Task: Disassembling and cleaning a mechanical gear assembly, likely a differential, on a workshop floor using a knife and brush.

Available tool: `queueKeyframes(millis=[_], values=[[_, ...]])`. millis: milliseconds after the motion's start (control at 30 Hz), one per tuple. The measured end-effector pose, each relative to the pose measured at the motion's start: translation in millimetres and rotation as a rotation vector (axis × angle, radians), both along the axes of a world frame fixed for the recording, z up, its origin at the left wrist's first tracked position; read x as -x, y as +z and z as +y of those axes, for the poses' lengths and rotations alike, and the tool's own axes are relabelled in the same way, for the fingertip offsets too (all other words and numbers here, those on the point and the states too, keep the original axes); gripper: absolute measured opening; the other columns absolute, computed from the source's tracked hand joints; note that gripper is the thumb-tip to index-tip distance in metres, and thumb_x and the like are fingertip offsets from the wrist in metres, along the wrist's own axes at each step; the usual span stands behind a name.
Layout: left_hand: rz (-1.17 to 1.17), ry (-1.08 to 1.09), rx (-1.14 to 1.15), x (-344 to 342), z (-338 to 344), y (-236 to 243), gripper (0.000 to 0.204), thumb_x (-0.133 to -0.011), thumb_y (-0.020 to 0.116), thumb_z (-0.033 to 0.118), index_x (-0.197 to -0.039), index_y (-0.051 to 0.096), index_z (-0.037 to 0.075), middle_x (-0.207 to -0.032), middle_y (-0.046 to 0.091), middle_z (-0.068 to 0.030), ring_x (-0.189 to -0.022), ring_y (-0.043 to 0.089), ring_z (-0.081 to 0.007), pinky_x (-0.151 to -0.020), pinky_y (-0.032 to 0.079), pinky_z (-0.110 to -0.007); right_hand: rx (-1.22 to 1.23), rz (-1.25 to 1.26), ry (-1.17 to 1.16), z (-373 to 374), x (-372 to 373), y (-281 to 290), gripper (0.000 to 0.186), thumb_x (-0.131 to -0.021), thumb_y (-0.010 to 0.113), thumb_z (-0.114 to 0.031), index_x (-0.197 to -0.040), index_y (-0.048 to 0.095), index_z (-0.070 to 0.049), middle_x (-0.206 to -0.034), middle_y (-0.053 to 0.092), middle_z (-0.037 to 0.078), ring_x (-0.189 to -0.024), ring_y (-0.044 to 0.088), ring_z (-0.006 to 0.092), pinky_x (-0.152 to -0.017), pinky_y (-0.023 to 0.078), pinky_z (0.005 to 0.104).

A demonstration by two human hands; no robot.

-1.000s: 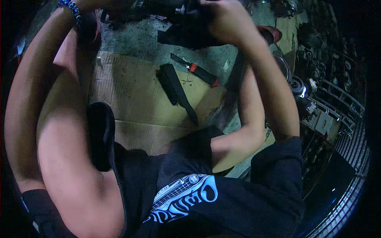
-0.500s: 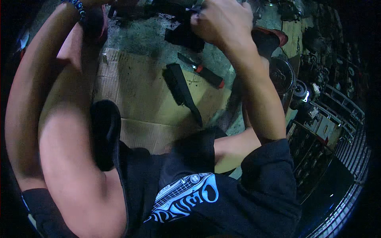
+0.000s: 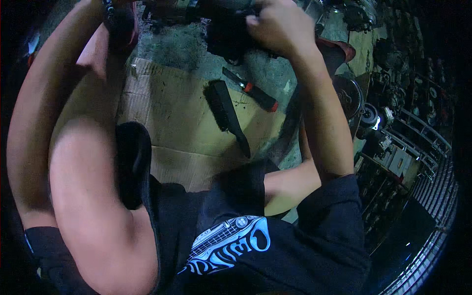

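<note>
Though shadowy — black, bulky object (image 3: 227, 37) (outline unclear).

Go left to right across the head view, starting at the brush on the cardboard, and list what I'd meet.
Black brush, bladed tool with a red-and-black handle, right forearm, round dark disc, round metal part, grey box, slatted panel.
</note>
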State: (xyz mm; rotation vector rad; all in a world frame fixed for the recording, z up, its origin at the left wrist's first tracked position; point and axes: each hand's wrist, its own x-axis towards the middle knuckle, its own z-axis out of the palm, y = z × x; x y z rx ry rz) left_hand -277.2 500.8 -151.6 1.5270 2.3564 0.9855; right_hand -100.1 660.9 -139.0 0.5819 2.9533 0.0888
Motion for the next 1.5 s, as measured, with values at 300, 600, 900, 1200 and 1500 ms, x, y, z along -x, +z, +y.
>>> queueKeyframes(millis=[300,600,900,1200,1500], values=[[-0.139,-0.042,-0.093,2,4,-5,0.036,-0.084,0.064,0.015,-0.114,0.060,-0.004,-0.107,0.066,-0.0188,-0.098,0.065,-0.0251,-0.086,0.051,-0.035,-0.031,0.122,0.138,-1,-23,-10,0.029,-0.067,0.070,-0.023,-0.092,0.069,-0.007,-0.098,0.062,0.016,-0.095,0.061,0.0329,-0.082,0.047,0.0449],[-0.066,-0.064,-0.078,-1,3,-1,0.038,-0.083,0.067,0.017,-0.113,0.060,-0.005,-0.106,0.067,-0.0178,-0.098,0.065,-0.0234,-0.085,0.050,-0.033,-0.201,0.277,0.349,14,-75,-34,0.037,-0.068,0.070,-0.017,-0.105,0.064,-0.015,-0.127,0.059,0.006,-0.129,0.046,0.0204,-0.108,0.020,0.0549],[-0.031,-0.017,-0.126,4,7,-14,0.040,-0.081,0.068,0.018,-0.113,0.060,-0.005,-0.106,0.068,-0.0187,-0.098,0.065,-0.0228,-0.083,0.051,-0.033,0.249,0.741,0.006,29,-99,-26,0.046,-0.064,0.057,-0.010,-0.108,0.063,0.003,-0.124,0.056,0.023,-0.118,0.052,0.0369,-0.102,0.037,0.0540],[-0.094,0.014,-0.093,-11,-6,6,0.041,-0.081,0.069,0.019,-0.113,0.061,-0.005,-0.105,0.068,-0.0192,-0.097,0.065,-0.0220,-0.082,0.051,-0.033,-0.407,0.138,-0.116,39,-118,-31,0.061,-0.069,0.060,-0.025,-0.126,0.057,-0.003,-0.142,0.042,0.023,-0.139,0.030,0.0317,-0.112,0.010,0.0629],[-0.111,-0.034,-0.051,-11,14,3,0.034,-0.082,0.066,0.014,-0.111,0.061,-0.004,-0.096,0.069,-0.0148,-0.087,0.064,-0.0177,-0.077,0.051,-0.033,0.027,0.427,-0.002,45,-120,-40,0.078,-0.065,0.061,-0.007,-0.140,0.042,-0.008,-0.140,0.045,0.020,-0.132,0.040,0.0364,-0.111,0.026,0.0528]])
